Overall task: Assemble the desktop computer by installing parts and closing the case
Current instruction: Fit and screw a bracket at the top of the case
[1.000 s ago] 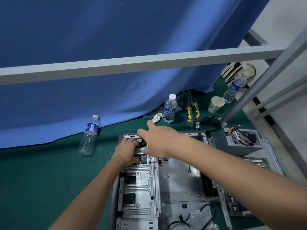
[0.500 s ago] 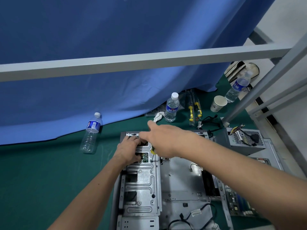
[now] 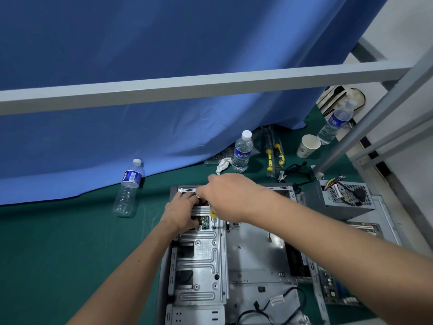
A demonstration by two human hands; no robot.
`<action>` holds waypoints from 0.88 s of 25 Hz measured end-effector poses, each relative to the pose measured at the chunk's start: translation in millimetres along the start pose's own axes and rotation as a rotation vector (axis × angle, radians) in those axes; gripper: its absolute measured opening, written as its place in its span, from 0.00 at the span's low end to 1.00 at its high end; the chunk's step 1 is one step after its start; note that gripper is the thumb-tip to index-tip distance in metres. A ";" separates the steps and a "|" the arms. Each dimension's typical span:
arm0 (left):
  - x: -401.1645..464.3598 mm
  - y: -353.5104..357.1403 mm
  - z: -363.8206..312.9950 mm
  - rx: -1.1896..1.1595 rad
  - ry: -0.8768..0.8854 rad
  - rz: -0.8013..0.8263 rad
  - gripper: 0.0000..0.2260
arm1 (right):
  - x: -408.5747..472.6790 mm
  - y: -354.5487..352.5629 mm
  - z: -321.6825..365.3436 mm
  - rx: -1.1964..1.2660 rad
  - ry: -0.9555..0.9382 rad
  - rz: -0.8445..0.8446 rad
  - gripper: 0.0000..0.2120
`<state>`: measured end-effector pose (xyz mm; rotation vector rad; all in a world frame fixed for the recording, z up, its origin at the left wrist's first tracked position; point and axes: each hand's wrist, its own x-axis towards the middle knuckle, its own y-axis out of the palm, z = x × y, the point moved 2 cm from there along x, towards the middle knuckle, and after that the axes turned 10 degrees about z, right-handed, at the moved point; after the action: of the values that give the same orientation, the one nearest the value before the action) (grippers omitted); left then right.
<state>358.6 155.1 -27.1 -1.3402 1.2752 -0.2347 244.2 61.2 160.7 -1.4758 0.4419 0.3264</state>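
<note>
Head view shows the open case (image 3: 255,252) lying flat on a green mat (image 3: 58,254), with both hands working at its far left corner. The left hand (image 3: 181,213) rests on the metal drive cage (image 3: 201,259), its fingers curled around a small part at the cage's far end; what this part is, I cannot tell. The right hand (image 3: 230,195) reaches across from the right and its fingers are closed around a screwdriver (image 3: 212,215), of which only a bit of yellow handle and a thin shaft show under the palm. The tip points down at the cage beside a small green board (image 3: 205,222).

Power supply (image 3: 342,199) stands outside the case to the right, and a motherboard (image 3: 332,288) lies near the right edge, so I judge much of the assembly is not done.

Some risks, in my opinion: the right hand covers the screw point, so the tip can slip off and scratch the green board just beside it. A loose screw can fall into the cage openings. If the left hand lets the part shift, the holes will not line up.
</note>
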 end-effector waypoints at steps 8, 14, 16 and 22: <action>0.3 1.0 0.8 -0.020 0.010 0.000 0.25 | -0.2 3.1 -6.3 0.080 -0.015 0.116 0.13; 1.8 1.8 0.3 0.022 -0.004 0.007 0.24 | 0.0 12.9 1.6 -0.125 0.097 -0.056 0.16; 1.5 1.0 -0.2 0.012 -0.005 0.012 0.25 | 0.3 12.9 -6.4 0.071 0.073 0.084 0.15; -1.1 -3.0 -5.5 0.132 -0.025 0.008 0.23 | -3.0 11.5 2.0 -0.039 0.015 -0.085 0.11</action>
<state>355.5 151.8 -22.7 -1.2222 1.2227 -0.2909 236.3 64.2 152.1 -1.5310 0.3856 0.2577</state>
